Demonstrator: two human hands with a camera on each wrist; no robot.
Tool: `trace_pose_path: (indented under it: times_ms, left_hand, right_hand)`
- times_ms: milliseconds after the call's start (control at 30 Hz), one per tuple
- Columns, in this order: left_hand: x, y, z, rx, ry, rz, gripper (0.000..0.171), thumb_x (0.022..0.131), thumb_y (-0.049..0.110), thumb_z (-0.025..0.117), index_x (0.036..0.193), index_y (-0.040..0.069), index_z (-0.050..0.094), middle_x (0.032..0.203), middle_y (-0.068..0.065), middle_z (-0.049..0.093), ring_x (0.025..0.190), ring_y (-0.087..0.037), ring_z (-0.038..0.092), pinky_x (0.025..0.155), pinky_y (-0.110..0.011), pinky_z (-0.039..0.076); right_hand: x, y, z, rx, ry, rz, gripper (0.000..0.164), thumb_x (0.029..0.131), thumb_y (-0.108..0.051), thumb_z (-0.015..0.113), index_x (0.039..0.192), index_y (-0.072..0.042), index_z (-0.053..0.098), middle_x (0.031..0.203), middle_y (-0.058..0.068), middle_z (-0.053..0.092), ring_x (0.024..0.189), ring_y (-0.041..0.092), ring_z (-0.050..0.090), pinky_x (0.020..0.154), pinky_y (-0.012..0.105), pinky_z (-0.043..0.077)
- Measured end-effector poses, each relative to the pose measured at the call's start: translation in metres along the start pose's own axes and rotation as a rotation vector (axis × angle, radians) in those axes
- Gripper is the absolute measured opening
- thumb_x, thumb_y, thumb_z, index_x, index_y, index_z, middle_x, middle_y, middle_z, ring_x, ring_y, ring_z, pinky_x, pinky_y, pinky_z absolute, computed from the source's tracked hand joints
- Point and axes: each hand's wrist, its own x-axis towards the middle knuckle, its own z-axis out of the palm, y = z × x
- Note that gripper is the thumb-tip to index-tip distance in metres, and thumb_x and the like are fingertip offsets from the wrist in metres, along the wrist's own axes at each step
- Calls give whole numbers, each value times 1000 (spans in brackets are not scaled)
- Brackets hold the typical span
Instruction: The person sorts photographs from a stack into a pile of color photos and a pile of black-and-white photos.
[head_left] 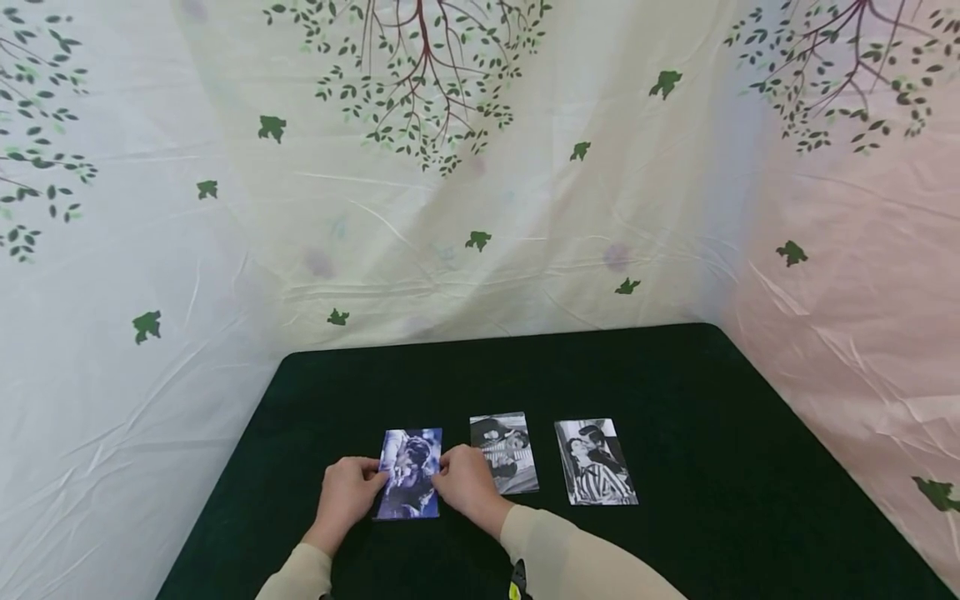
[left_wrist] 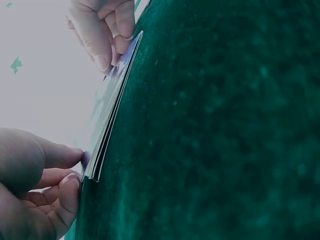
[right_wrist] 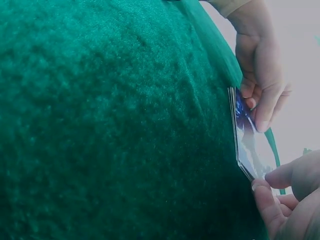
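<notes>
A small stack of photo cards (head_left: 408, 479), its top one printed in blue and purple, lies on the dark green tabletop between both hands. My left hand (head_left: 349, 496) pinches the stack's left edge with thumb and fingers. On the opposite edge, my right hand (head_left: 471, 483) grips it the same way. Seen from the side in the left wrist view, the layered edges of the cards (left_wrist: 107, 130) are slightly fanned, with narrow gaps between them. In the right wrist view, glare whitens part of the top card (right_wrist: 250, 142).
Right of the stack lies a black-and-white photo card (head_left: 512, 467), partly behind my right hand. Farther right is another black-and-white card (head_left: 596, 462), slightly turned. The green cloth-covered table (head_left: 675, 392) ends at a pale leaf-patterned curtain (head_left: 480, 275) at the back and sides.
</notes>
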Motion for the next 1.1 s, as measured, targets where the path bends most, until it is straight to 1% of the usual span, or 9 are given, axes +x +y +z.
trace_pose_path:
  times_ms: [67, 233, 433, 600, 733, 833, 967, 1100]
  left_hand:
    - [1, 1, 0, 7, 5, 1, 24, 82, 16, 76, 98, -1, 74, 64, 2, 57, 62, -15, 48, 56, -31, 37]
    - [1, 2, 1, 18, 1, -14, 25, 82, 16, 76, 98, -2, 74, 67, 1, 60, 64, -15, 49, 58, -31, 38]
    - [1, 1, 2, 21, -4, -4, 25, 81, 16, 76, 97, -2, 74, 67, 1, 60, 64, -15, 50, 58, -32, 38]
    - [2, -4, 4, 8, 17, -8, 24, 79, 16, 78, 96, 0, 75, 71, 0, 64, 66, -15, 53, 60, -32, 42]
    - [0, -7, 5, -9, 31, -7, 23, 78, 16, 79, 94, 1, 75, 70, 1, 64, 66, -14, 52, 59, -32, 42]
    - [0, -9, 6, -13, 30, 1, 23, 78, 16, 79, 95, 0, 75, 69, 1, 64, 65, -14, 52, 59, -31, 42]
    - [-1, -10, 8, -15, 24, 2, 24, 79, 16, 79, 96, 0, 75, 70, 1, 65, 65, -14, 51, 59, -32, 42]
    - [-2, -10, 10, -25, 27, 2, 24, 79, 16, 78, 97, 1, 75, 69, 2, 64, 66, -14, 51, 60, -32, 41]
  right_hand:
    - [1, 0, 0, 1, 4, 1, 13, 83, -7, 70, 94, -2, 74, 54, -7, 53, 47, 6, 51, 45, 24, 41]
    - [1, 0, 0, -2, 5, 10, 18, 83, -7, 70, 99, -1, 73, 54, -7, 53, 47, 6, 51, 45, 24, 41]
    - [0, 2, 2, -25, 46, -6, 16, 82, -6, 70, 96, 0, 74, 52, -7, 52, 46, 5, 50, 46, 23, 41]
    - [-1, 5, 8, -49, 100, -13, 19, 79, -7, 72, 97, -2, 74, 61, -7, 58, 54, 3, 51, 52, 23, 43]
    - [-2, 6, 12, -82, 147, -43, 14, 77, -8, 74, 91, -4, 75, 68, -7, 62, 60, 3, 52, 57, 24, 45]
    - [-3, 7, 13, -106, 173, -71, 8, 76, -8, 75, 84, -6, 75, 66, -7, 60, 60, 4, 50, 57, 25, 44]
    - [-2, 8, 13, -114, 156, -73, 5, 77, -8, 74, 81, -7, 74, 62, -9, 55, 58, 5, 48, 54, 24, 41]
    - [-2, 10, 13, -112, 151, -74, 7, 78, -8, 73, 84, -6, 74, 63, -8, 57, 58, 5, 48, 55, 24, 42]
